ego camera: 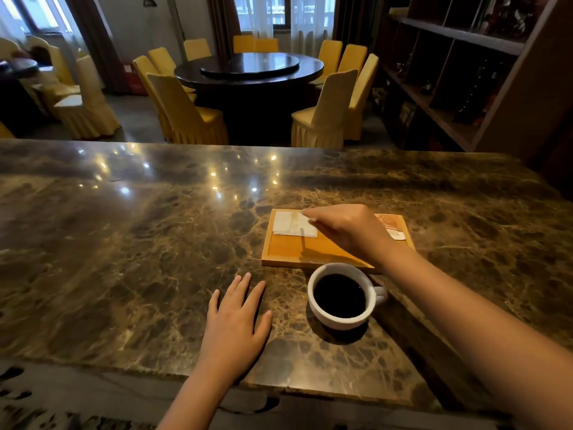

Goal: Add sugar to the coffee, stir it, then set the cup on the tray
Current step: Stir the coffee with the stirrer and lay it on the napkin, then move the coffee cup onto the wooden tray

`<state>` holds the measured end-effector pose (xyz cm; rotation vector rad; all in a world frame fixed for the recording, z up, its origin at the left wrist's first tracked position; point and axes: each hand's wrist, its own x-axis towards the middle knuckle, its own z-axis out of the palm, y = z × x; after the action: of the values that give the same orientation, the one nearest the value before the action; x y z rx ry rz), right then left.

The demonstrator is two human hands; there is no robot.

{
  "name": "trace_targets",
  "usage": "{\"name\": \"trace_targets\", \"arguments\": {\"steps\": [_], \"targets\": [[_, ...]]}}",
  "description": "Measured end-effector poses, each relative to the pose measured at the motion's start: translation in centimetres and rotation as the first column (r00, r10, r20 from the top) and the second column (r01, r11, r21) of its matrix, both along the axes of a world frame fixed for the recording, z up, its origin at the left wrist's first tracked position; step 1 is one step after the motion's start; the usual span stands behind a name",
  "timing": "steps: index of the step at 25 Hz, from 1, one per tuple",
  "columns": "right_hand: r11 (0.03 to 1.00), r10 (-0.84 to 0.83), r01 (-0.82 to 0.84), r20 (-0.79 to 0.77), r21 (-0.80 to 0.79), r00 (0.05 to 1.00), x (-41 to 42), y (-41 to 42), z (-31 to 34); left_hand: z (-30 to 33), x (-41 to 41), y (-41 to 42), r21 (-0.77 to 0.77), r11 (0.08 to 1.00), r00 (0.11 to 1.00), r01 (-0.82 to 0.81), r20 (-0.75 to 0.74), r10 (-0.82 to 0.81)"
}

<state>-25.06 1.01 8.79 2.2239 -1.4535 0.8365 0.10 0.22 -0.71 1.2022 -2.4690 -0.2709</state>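
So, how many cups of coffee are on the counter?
1. The white cup of black coffee stands on the marble counter, just in front of the wooden tray, between the two hands. Nothing seems to hide another.

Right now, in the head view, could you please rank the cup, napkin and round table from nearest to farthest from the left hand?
1. Cup, just right of the left hand.
2. Napkin, on the tray beyond.
3. Round table, far across the room.

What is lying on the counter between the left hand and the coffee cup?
Nothing: in the head view, only bare marble counter separates the flat left hand from the coffee cup.
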Motion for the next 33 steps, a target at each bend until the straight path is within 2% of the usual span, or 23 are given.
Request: {"name": "trace_targets", "arguments": {"steps": [3, 7, 12, 20, 26, 28, 30, 31, 33], "targets": [[0.992, 0.13, -0.125, -0.229, 0.036, 0.965, -0.2, -2.5, -1.8, 0.0, 0.0, 0.0, -0.002, 1.0, 1.0, -0.009, -0.002, 0.009], [0.974, 0.222, -0.188, -0.345, 0.129, 0.912, -0.7, -4.2, -3.5, 0.0, 0.0, 0.0, 0.018, 1.0, 1.0, -0.018, -0.006, 0.019], [0.95, 0.298, -0.246, -0.312, 0.194, 0.902, -0.4, -4.9, -4.0, -0.1, 0.0, -0.1, 0.032, 0.999, 1.0, -0.024, 0.002, 0.024], [0.921, 0.317, -0.223, -0.286, 0.319, 0.904, 0.0, -4.8, -4.6, 0.0, 0.0, 0.0, 0.046, 0.999, 1.0, -0.029, 0.005, 0.029], [0.954, 0.21, -0.13, -0.293, 0.27, 0.933, -1.4, -3.7, -3.1, 0.0, 0.0, -0.1, 0.045, 0.999, 1.0, -0.027, 0.007, 0.027], [0.967, 0.117, -0.06, -0.225, 0.246, 0.967, -2.0, -2.2, -2.5, 0.0, 0.0, -0.1, 0.041, 0.999, 1.0, -0.028, 0.007, 0.027], [0.972, -0.008, 0.014, -0.027, 0.233, 1.0, -2.4, 0.3, -2.3, 0.0, 0.1, -0.1, 0.034, 0.999, 1.0, -0.025, -0.003, 0.025], [0.963, -0.092, 0.057, 0.122, 0.265, 0.988, -2.5, 2.0, -2.2, 0.0, 0.0, -0.1, 0.031, 0.999, 1.0, -0.022, -0.006, 0.022], [0.923, -0.258, 0.1, 0.403, 0.373, 0.878, -2.7, 5.4, -2.3, 0.0, 0.0, -0.1, 0.022, 1.0, 1.0, -0.018, -0.012, 0.018]]}}
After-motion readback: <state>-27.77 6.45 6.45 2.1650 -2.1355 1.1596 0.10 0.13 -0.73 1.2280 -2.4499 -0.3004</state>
